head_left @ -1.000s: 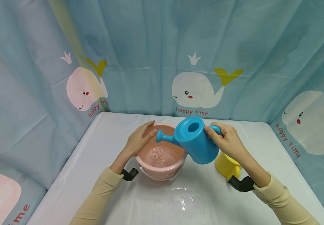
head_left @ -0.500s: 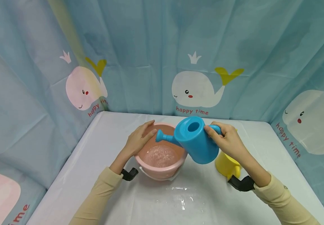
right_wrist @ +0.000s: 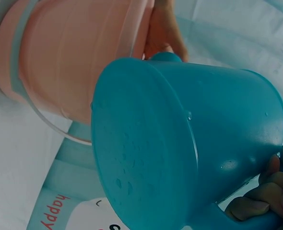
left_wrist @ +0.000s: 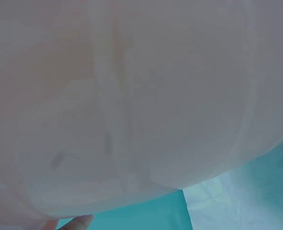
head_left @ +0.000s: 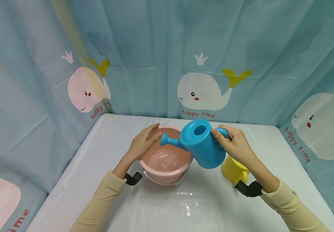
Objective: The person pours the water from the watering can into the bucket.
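Observation:
Tilted over the pink bucket (head_left: 158, 174) is a blue watering can (head_left: 206, 148), its spout pointing left above the bucket's opening. My right hand (head_left: 233, 143) grips the can's handle, thumb on top; the right wrist view shows the curled fingers (right_wrist: 271, 194) and the can's wet base. Rippled water (head_left: 165, 160) lies at the bottom of the bucket. My left hand (head_left: 142, 143) rests on the bucket's left rim with its fingers extended. The left wrist view is mostly filled by the bucket's pale wall (left_wrist: 156, 105), with a bit of finger at the bottom edge.
A yellow cup (head_left: 232, 170) with a handle stands on the white table (head_left: 120, 206), right of the can and partly behind my right wrist. Wet patches (head_left: 188, 209) shine in front of the bucket. Blue whale-print curtains (head_left: 143, 90) enclose the table's back and sides.
The ripples on the water in the bucket have shifted and look smaller. Both hands, the watering can and the bucket hold their places.

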`<state>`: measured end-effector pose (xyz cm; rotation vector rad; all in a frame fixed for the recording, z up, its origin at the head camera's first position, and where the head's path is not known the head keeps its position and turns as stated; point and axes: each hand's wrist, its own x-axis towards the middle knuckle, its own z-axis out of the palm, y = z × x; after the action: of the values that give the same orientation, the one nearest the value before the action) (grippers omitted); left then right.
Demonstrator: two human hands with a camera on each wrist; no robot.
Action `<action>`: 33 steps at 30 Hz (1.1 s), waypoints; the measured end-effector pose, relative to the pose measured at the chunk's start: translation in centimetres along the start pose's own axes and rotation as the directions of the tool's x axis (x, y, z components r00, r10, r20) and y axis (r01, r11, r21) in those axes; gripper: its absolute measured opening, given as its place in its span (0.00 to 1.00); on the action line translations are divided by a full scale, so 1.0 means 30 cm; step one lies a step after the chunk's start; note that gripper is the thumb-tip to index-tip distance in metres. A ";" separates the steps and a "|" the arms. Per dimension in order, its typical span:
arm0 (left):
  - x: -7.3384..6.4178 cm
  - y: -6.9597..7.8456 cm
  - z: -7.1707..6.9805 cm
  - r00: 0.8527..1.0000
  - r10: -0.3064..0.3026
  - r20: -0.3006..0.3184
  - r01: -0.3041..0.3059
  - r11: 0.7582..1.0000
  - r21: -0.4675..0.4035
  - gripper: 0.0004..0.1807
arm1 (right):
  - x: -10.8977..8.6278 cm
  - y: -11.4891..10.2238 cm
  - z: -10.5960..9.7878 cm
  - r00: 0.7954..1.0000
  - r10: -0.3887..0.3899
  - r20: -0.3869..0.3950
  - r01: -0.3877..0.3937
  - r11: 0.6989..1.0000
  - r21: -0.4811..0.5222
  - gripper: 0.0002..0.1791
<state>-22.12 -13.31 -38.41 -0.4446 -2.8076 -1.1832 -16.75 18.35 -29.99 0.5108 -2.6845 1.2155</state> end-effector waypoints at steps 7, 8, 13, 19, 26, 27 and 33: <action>0.002 0.001 -0.001 1.000 0.006 -0.001 -0.006 1.000 -0.003 0.34 | 0.003 0.000 0.001 1.000 0.000 -0.005 0.000 1.000 0.001 0.19; 0.003 0.002 -0.001 1.000 0.006 -0.002 -0.006 1.000 -0.004 0.34 | 0.003 -0.001 0.001 1.000 0.000 -0.005 0.000 1.000 0.001 0.19; 0.006 0.002 -0.002 1.000 0.009 -0.005 -0.009 1.000 -0.003 0.34 | 0.005 -0.005 0.001 1.000 -0.001 -0.003 0.001 1.000 -0.003 0.19; 0.009 -0.004 0.000 1.000 0.013 -0.006 -0.013 1.000 0.006 0.34 | 0.007 -0.010 -0.001 1.000 -0.008 -0.001 0.008 1.000 -0.004 0.19; 0.005 -0.006 0.004 1.000 0.002 -0.006 -0.002 1.000 -0.001 0.34 | 0.008 -0.010 0.003 1.000 -0.011 0.000 0.011 1.000 -0.004 0.19; 0.005 -0.007 0.005 1.000 -0.001 -0.005 0.001 1.000 -0.001 0.34 | 0.008 -0.010 0.003 1.000 -0.012 0.001 0.012 1.000 -0.002 0.19; 0.003 -0.008 0.005 1.000 -0.001 -0.004 0.001 1.000 0.000 0.34 | 0.007 -0.010 0.003 1.000 -0.010 0.002 0.010 1.000 -0.005 0.19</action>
<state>-22.25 -13.33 -38.67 -0.4406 -2.8044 -1.1824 -16.85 18.03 -29.77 0.5238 -2.6825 1.2061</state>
